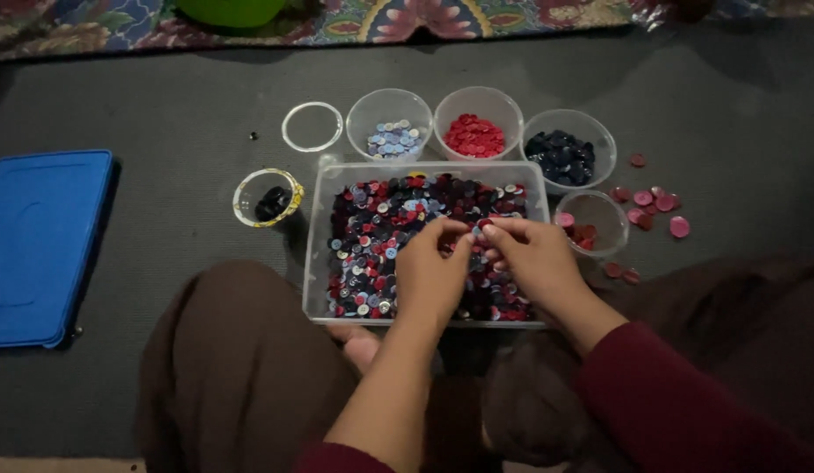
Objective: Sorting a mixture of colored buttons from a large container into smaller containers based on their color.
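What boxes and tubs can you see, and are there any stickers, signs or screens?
No signs or screens show.
Clear rectangular tub: centre, mixed buttons; left hand and right hand over it.
Blue lid: far left, flat, rounded rectangle.
Three clear round cups behind the tub: pale blue buttons, red buttons, dark buttons.
Small cup: right of the tub, pinkish buttons.
Yellow-patterned cup: left of the tub, dark buttons.

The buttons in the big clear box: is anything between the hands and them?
Nothing visible is. The clear box has no lid on it, and the left hand and right hand are already down over the mixed buttons, fingertips meeting just above the pile. The blue lid lies flat, far off to the side.
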